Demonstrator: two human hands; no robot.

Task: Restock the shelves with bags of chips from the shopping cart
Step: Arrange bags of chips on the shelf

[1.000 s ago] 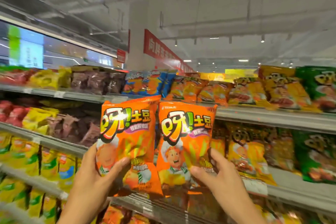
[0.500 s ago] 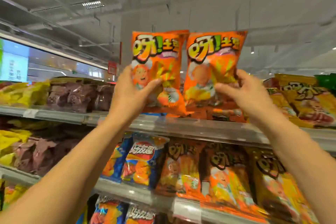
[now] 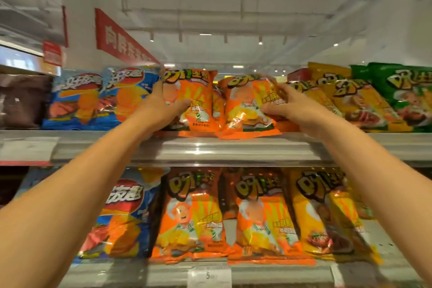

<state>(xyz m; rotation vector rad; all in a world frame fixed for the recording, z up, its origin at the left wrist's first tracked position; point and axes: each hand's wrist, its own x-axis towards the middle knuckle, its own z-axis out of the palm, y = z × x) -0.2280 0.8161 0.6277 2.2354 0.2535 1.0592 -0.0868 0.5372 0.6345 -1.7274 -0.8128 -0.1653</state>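
Both arms reach up to the top shelf. The left hand grips 1 orange chip bag by its side; the right hand grips a 2nd orange bag, tilted, its bottom seam past the shelf lip. Outside the grips sit blue bags and yellow bags. Released now, the tilted bag may slide off forward.

Your left hand covers the lower left corner of the left orange bag, and your right hand hides the right edge of the right orange bag. The brown bags at far left are blurred and cut off. The green bags run off the right edge.
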